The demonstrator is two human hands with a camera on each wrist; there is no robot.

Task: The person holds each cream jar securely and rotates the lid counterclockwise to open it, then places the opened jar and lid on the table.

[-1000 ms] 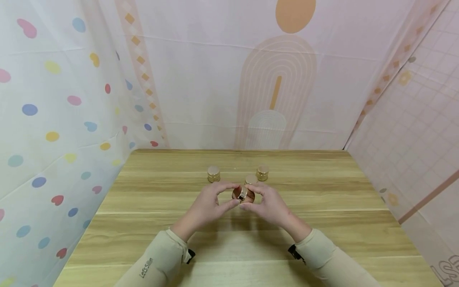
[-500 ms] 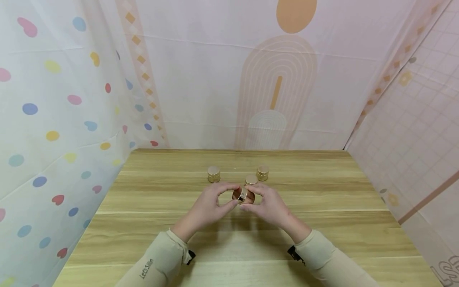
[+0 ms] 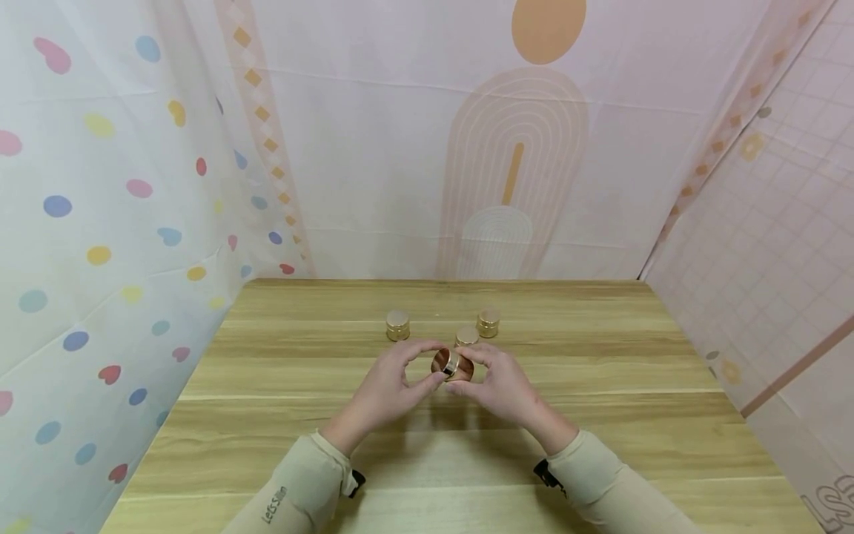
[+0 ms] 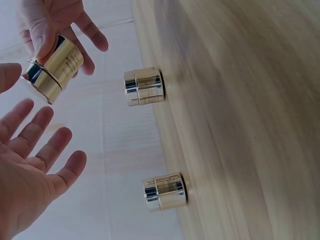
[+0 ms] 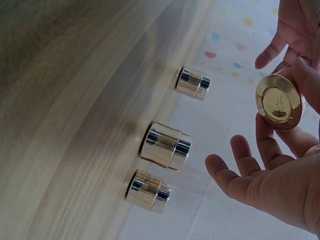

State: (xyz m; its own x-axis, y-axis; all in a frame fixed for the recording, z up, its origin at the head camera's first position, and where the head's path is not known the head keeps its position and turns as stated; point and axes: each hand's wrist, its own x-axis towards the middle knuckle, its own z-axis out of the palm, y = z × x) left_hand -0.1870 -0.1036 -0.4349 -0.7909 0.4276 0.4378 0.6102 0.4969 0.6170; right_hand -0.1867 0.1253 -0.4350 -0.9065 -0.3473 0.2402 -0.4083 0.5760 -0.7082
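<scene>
Between the two hands a small shiny gold jar (image 3: 465, 368) is held tilted above the table. The left hand (image 3: 390, 380) curls its thumb and index finger about the jar's left end. On the other end, the thumb and fingers of the right hand (image 3: 503, 378) grip it. Its round base (image 5: 278, 102), with printed digits, faces the right wrist camera; a seam runs around its body (image 4: 65, 60) in the left wrist view. The outer fingers of both hands are spread away from the jar.
Three similar gold jars stand upright beyond the hands: a left one (image 3: 398, 326), a right one (image 3: 488, 324), and a middle one (image 3: 466, 337) partly hidden by the right hand. They rest on a wood-grain table (image 3: 287, 356). Patterned cloth (image 3: 373, 170) hangs behind and at both sides.
The hands and the jar stay nearly in place, with only a very slight change in the jar's tilt. The standing jars have not moved.
</scene>
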